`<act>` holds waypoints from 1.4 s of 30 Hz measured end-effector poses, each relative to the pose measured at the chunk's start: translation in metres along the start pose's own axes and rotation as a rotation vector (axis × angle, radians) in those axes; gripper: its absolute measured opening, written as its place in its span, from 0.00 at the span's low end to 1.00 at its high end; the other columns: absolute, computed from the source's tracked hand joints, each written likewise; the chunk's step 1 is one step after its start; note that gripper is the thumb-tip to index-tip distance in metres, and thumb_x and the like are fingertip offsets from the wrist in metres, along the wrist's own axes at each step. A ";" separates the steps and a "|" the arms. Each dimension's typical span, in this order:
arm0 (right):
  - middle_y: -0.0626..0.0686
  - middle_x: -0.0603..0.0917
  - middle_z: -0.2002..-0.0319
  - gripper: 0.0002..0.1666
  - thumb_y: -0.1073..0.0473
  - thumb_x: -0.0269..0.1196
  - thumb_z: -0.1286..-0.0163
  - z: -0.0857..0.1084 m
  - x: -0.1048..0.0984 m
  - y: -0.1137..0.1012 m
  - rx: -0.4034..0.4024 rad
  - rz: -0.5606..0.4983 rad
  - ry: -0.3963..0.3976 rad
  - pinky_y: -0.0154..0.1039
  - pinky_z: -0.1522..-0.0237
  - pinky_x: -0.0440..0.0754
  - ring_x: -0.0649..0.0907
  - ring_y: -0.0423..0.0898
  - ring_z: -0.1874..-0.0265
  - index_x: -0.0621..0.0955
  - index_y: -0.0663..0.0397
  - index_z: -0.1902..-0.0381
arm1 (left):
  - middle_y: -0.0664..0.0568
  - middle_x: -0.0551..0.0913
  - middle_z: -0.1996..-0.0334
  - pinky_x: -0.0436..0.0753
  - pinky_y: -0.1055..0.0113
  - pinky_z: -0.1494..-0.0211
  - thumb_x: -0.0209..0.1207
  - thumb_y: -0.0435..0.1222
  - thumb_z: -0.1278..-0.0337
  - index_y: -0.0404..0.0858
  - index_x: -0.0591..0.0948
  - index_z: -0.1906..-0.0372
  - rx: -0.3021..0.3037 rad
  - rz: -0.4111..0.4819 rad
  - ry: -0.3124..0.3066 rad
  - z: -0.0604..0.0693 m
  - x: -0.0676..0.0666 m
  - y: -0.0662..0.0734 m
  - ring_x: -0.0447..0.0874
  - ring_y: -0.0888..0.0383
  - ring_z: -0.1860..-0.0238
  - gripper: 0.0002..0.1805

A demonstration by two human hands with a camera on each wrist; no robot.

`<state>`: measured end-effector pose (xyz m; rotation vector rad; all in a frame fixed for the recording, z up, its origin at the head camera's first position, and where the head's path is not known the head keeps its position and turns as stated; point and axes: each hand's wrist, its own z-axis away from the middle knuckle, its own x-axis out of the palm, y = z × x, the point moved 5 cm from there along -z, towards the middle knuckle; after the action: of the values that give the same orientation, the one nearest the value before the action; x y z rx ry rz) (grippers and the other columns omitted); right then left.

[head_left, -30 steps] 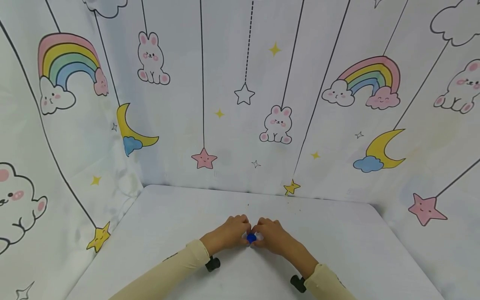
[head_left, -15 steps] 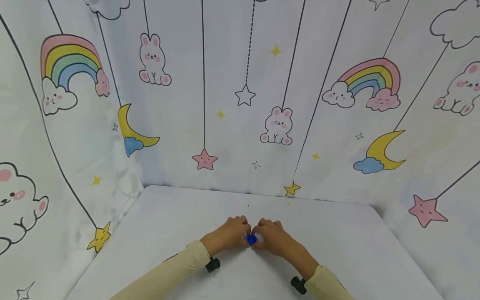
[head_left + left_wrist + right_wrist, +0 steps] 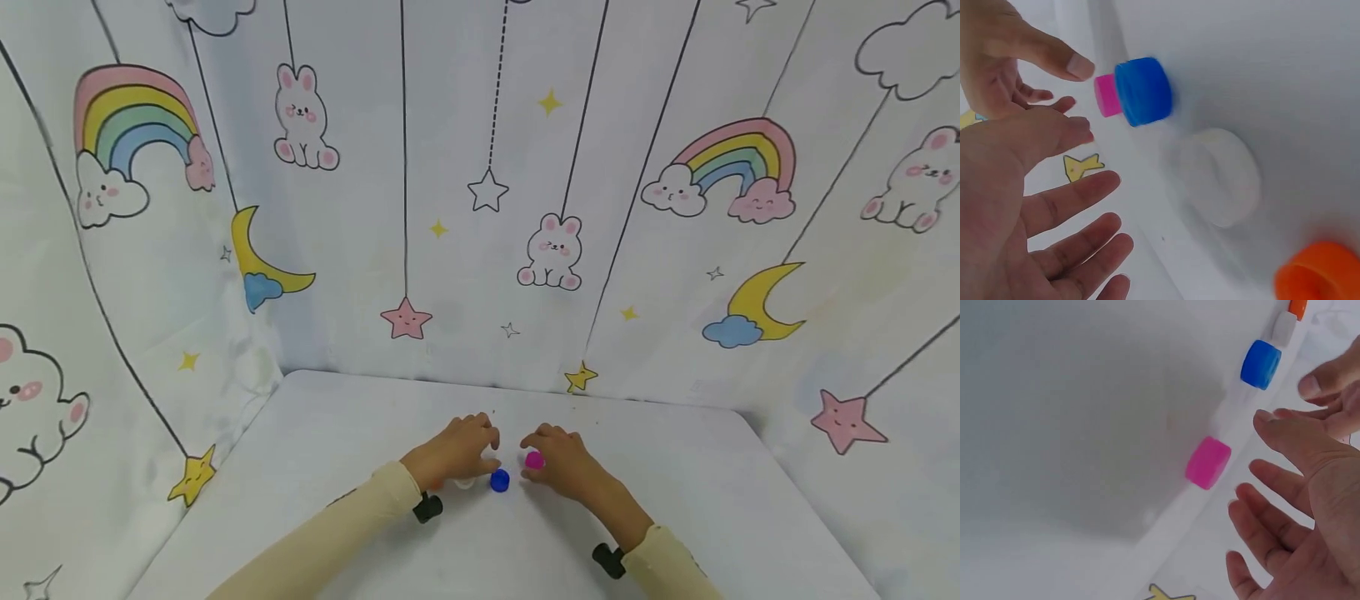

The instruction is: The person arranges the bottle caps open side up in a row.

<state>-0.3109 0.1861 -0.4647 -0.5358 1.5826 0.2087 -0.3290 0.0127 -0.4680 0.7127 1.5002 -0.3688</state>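
Observation:
A row of bottle caps lies on the white table: orange, white, blue and pink. Fingers spread apart, my left hand hovers by the white and blue caps and holds nothing. It partly covers the orange and white caps in the head view. My right hand is also empty, its fingers loosely bent beside the pink cap. In the right wrist view, small gaps separate the pink cap from the blue cap and from my fingers.
The white tabletop reaches back to a white cloth backdrop printed with rabbits, stars and rainbows. Cloth also hangs along both sides. A small black device sits at the left wrist, and another black device at the right.
Both hands have let go of the caps and moved apart, the left one slightly up and the right one to the right. Pink, white and orange caps now show beside the blue one.

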 end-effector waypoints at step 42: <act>0.50 0.84 0.64 0.14 0.59 0.79 0.38 0.003 0.009 0.024 0.049 -0.049 0.020 0.56 0.56 0.80 0.83 0.49 0.61 0.88 0.54 0.56 | 0.57 0.80 0.60 0.79 0.64 0.51 0.73 0.51 0.38 0.47 0.87 0.56 0.003 -0.211 -0.062 -0.054 0.021 0.042 0.77 0.62 0.61 0.15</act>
<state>-0.3191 0.2059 -0.4784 -0.5394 1.5885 0.1275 -0.3422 0.0825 -0.4761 0.5409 1.5200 -0.5486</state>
